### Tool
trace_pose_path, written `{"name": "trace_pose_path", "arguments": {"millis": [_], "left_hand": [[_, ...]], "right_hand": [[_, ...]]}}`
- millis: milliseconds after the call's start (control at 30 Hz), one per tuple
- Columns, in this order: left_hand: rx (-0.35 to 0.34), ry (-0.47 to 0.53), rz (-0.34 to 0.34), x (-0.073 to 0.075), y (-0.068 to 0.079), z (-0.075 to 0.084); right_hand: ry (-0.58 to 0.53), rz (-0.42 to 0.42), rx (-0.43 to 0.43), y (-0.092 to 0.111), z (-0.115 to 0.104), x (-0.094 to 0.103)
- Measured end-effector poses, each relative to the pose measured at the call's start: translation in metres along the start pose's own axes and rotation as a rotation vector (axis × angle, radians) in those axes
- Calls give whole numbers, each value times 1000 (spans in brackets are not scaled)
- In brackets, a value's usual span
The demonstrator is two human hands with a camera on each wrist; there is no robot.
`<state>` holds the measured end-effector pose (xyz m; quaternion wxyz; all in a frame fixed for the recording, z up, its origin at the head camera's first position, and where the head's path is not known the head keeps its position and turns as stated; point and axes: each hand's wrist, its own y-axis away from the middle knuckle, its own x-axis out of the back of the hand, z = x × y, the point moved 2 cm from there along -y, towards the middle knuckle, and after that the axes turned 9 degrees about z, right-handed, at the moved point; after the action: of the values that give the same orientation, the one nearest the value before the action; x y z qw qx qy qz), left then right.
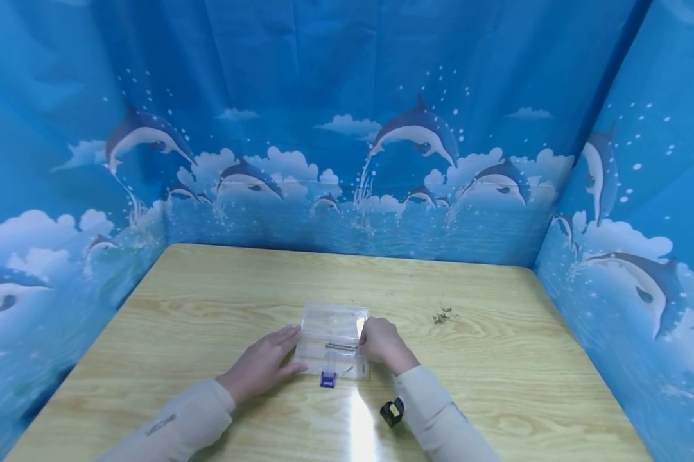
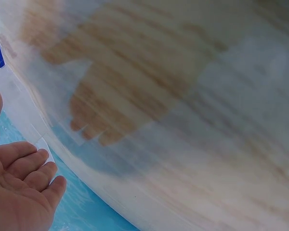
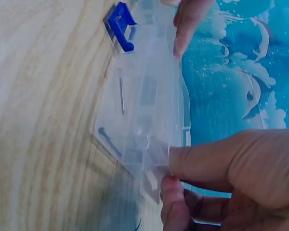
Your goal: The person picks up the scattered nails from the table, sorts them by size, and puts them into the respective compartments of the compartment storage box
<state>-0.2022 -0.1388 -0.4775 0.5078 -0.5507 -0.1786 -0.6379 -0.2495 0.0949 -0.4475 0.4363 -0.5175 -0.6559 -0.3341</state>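
Observation:
A clear plastic compartment box (image 1: pixel 314 365) lies on the table with its lid (image 1: pixel 329 319) tipped back and a blue latch (image 1: pixel 327 379) at the front. Long metal pieces (image 1: pixel 341 346) lie in one compartment; the right wrist view shows a thin nail (image 3: pixel 121 94) and a headed screw (image 3: pixel 106 134) in another. My left hand (image 1: pixel 264 360) touches the box's left side, fingers loosely extended and thumb near the front corner. At the right end, my right hand (image 1: pixel 383 343) pinches the clear plastic edge between thumb and fingertips; exactly which part is hard to tell.
Several small loose screws or nails (image 1: pixel 442 315) lie in a heap to the right, beyond the right hand. A small black object with a yellow patch (image 1: pixel 391 412) sits beside the right sleeve. A blue dolphin-print curtain (image 1: pixel 335 128) stands around the wooden table (image 1: pixel 219 282).

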Motion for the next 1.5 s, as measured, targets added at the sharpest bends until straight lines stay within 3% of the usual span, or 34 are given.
{"name": "trace_pose_path", "arguments": {"millis": [133, 367, 667, 1067, 1500], "left_hand": [[3, 0, -2, 1, -1, 1], [4, -12, -4, 1, -3, 0], [1, -10, 0, 0, -3, 0], [5, -11, -2, -1, -1, -1], [-8, -4, -5, 0, -1, 0]], "right_hand": [[-40, -21, -18, -1, 4, 1], [33, 41, 6, -1, -1, 1], [6, 49, -108, 0, 2, 0], [82, 54, -66, 0, -4, 0], [44, -14, -36, -2, 0, 0]]}}
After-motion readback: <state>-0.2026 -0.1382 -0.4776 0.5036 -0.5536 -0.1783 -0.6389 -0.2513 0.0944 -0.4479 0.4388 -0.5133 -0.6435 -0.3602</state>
